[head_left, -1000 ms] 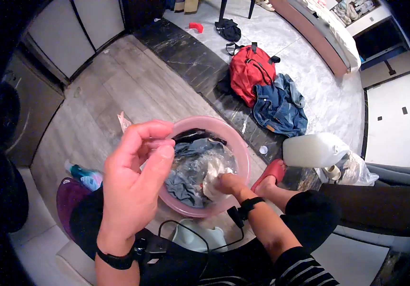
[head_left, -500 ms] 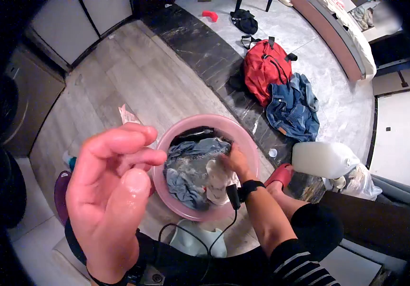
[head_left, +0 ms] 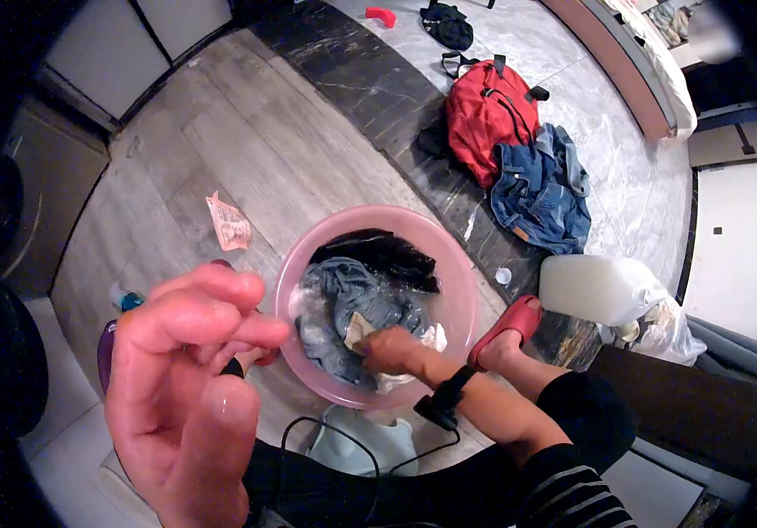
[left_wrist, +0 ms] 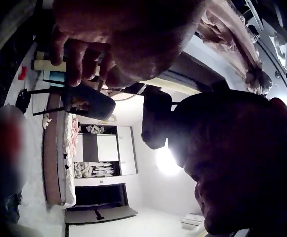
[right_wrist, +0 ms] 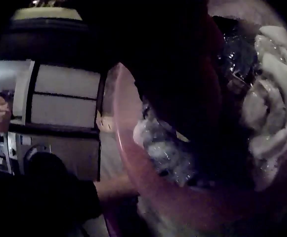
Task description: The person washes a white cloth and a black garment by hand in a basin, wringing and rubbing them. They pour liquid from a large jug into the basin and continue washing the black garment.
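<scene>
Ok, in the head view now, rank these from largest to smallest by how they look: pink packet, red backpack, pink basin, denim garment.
1. Pink basin
2. Red backpack and denim garment, which look too alike to rank
3. Pink packet

Pink basin [head_left: 454, 273], black sleeve [head_left: 563, 493] (pale stripes)

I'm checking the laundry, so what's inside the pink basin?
The basin holds black cloth, blue-grey cloth and, in the right hand, pale cloth. Anything beneath them is covered.
</scene>
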`<state>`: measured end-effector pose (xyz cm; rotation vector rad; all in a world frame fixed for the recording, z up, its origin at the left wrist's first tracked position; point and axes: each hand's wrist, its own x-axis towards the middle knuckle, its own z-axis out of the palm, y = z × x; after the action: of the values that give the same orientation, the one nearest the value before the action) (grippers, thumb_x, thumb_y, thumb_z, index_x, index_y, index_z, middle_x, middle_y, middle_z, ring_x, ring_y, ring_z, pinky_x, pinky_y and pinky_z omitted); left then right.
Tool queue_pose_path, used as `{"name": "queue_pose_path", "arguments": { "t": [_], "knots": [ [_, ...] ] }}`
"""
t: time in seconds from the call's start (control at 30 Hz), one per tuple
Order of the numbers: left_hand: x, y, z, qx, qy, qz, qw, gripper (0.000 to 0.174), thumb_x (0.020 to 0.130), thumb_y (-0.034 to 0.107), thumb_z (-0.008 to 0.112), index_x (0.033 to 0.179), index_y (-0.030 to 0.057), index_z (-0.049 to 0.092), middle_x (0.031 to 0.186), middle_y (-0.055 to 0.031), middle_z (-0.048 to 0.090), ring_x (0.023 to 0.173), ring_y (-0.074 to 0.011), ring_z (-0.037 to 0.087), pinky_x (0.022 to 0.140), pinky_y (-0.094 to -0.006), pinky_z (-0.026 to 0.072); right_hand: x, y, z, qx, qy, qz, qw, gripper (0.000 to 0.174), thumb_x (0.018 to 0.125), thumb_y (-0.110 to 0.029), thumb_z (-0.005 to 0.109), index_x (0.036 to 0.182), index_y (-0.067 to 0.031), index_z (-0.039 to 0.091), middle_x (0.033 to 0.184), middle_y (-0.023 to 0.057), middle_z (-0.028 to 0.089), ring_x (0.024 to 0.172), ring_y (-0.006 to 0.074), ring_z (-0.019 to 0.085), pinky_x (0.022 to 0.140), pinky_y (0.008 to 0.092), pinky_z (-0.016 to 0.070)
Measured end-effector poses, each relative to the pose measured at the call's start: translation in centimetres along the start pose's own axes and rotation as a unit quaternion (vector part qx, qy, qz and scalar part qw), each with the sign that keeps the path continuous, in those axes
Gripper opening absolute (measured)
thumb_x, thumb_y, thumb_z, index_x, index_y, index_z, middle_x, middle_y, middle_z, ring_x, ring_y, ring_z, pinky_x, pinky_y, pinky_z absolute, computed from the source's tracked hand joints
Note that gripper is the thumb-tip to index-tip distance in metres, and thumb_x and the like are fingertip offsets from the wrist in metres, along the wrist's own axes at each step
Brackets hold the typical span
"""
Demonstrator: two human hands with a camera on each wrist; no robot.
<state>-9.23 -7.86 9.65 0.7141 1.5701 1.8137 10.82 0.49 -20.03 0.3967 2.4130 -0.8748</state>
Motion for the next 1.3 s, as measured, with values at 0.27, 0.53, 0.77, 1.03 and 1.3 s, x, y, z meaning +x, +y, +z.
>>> {"name": "queue_pose_path", "arguments": {
  "t": [0.27, 0.53, 0.77, 1.03, 1.3],
  "knots": [
    [0.2, 0.1, -0.8, 0.017, 0.024, 0.008, 1.0, 0.03, 0.074, 0.007, 0.069, 0.1, 0.006, 0.053, 0.111, -0.0156, 0.052, 0.08, -0.0232, 0.062, 0.074, -0.0358, 0.0521, 2.5, 6.9, -6.8, 0.096, 0.339, 0.23, 0.907, 0.04, 0.077, -0.011, 0.064, 0.115, -0.0041, 0.053, 0.12, 0.0213, 0.052, 0.112, 0.0399, 0.049, 0.094, 0.0437, 0.0424],
    [0.9, -1.2, -1.1, 0.049, 0.018, 0.044, 0.998, 0.031, 0.074, -0.005, 0.065, 0.101, 0.0037, 0.053, 0.113, -0.0155, 0.054, 0.079, -0.0193, 0.062, 0.071, -0.0319, 0.0526, 1.8, 8.1, -3.9, 0.124, 0.181, 0.308, 0.926, 0.033, 0.074, -0.016, 0.069, 0.103, -0.003, 0.063, 0.085, 0.0163, 0.067, 0.082, 0.0339, 0.065, 0.078, 0.0392, 0.0496],
    [0.4, 0.2, -0.9, -0.01, -0.02, -0.048, 0.999, 0.028, 0.088, 0.012, 0.056, 0.113, 0.0007, 0.052, 0.105, -0.0104, 0.06, 0.072, -0.0108, 0.057, 0.06, -0.0252, 0.0472, -4.6, 5.3, -9.4, 0.18, 0.11, 0.176, 0.962, 0.023, 0.08, -0.015, 0.067, 0.099, -0.0021, 0.065, 0.079, 0.0116, 0.065, 0.075, 0.0191, 0.06, 0.072, 0.0348, 0.0477],
    [0.3, -1.6, -0.8, 0.07, -0.136, -0.023, 0.988, 0.021, 0.093, 0.011, 0.049, 0.112, 0.0036, 0.055, 0.099, -0.0025, 0.06, 0.093, -0.0096, 0.055, 0.085, -0.0242, 0.0433, -12.9, -5.1, -18.6, 0.305, 0.113, 0.176, 0.929, 0.015, 0.084, -0.015, 0.066, 0.089, -0.0006, 0.066, 0.067, -0.0017, 0.059, 0.059, 0.0048, 0.05, 0.052, 0.0232, 0.0408],
    [-0.5, -1.9, 0.9, 0.183, -0.257, 0.025, 0.949, 0.046, 0.077, 0.016, 0.067, 0.118, 0.0033, 0.05, 0.111, -0.0124, 0.058, 0.104, -0.0257, 0.056, 0.091, -0.0341, 0.044, -20.0, -11.4, -23.8, 0.453, 0.245, 0.113, 0.85, 0.015, 0.086, -0.014, 0.066, 0.092, 0.0, 0.067, 0.076, -0.0024, 0.063, 0.065, 0.0057, 0.054, 0.056, 0.0223, 0.044]
  ]
}}
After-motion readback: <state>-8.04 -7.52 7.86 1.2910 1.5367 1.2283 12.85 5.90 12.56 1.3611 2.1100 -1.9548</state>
